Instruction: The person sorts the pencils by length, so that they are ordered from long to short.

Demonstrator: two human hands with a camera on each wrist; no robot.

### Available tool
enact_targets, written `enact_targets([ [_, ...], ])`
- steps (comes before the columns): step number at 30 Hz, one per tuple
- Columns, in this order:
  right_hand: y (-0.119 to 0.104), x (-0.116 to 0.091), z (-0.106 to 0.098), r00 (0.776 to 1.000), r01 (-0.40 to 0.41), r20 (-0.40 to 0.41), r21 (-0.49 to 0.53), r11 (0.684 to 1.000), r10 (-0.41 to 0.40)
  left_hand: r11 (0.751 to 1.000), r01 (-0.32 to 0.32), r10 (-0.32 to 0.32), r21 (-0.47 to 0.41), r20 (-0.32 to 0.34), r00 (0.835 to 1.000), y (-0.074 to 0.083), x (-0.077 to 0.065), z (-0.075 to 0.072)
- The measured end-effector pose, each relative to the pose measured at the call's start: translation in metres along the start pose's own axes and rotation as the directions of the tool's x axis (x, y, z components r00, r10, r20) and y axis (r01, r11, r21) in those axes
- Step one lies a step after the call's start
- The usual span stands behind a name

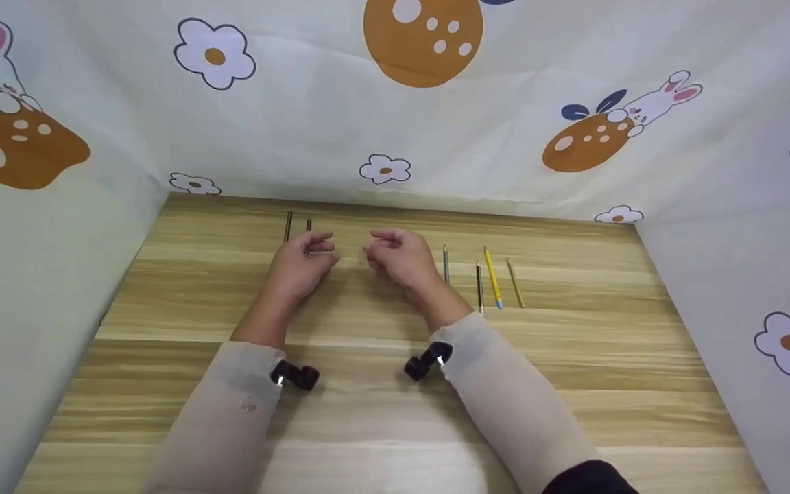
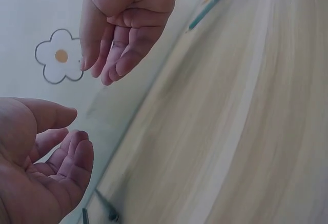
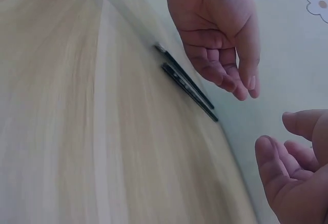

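Fingers of left hand (image 1: 301, 266) and right hand (image 1: 403, 259) curve loosely, thumbs apart — two slim black rods (image 1: 289, 226) lie far left on the wood-grain table (image 1: 361, 425), slim grey, black, yellow and tan pencils (image 1: 492, 278) right.

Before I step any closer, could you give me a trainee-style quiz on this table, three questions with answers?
1. What colour is the near end of the yellow pencil?
2. True or false: in the head view, the left fingers are nearer the two dark sticks than the right fingers are.
3. What does the yellow pencil lie on?
A) a tray
B) the wooden tabletop
C) a book

Key:
1. Blue
2. True
3. B
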State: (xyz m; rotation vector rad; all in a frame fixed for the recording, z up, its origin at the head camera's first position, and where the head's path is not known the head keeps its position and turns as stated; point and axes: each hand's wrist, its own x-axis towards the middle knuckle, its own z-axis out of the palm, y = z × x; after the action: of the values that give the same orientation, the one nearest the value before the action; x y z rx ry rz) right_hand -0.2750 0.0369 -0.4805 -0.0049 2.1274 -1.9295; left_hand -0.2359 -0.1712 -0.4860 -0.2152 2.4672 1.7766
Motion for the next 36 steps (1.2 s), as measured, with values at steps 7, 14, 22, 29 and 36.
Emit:
enact_targets([
  [7, -0.005, -0.007, -0.039, 0.999, -0.001, -0.043, -0.004, 1.0, 0.001, 1.0, -0.017, 0.017, 0.006, 0.021, 1.0, 0.018, -0.001, 0.029],
  [14, -0.008, -0.018, -0.078, 0.993, 0.052, -0.106, -0.008, 0.999, -0.053, 0.994, -0.043, 0.048, -0.102, 0.042, 0.998, 0.03, -0.002, 0.057],
  [22, -0.003, -0.034, -0.122, 0.987, 0.065, -0.144, -0.022, 0.998, -0.068, 0.985, -0.052, 0.065, -0.165, 0.075, 0.995, 0.039, -0.005, 0.083],
  [29, 0.008, -0.043, -0.158, 0.976, 0.063, -0.206, -0.058, 0.996, -0.074, 0.988, -0.082, 0.096, -0.128, 0.113, 0.989, 0.043, -0.006, 0.11],
  [36, 0.013, -0.054, -0.187, 0.966, 0.045, -0.252, -0.08, 0.996, -0.064, 0.982, -0.1, 0.124, -0.162, 0.141, 0.982, 0.048, -0.008, 0.135],
])
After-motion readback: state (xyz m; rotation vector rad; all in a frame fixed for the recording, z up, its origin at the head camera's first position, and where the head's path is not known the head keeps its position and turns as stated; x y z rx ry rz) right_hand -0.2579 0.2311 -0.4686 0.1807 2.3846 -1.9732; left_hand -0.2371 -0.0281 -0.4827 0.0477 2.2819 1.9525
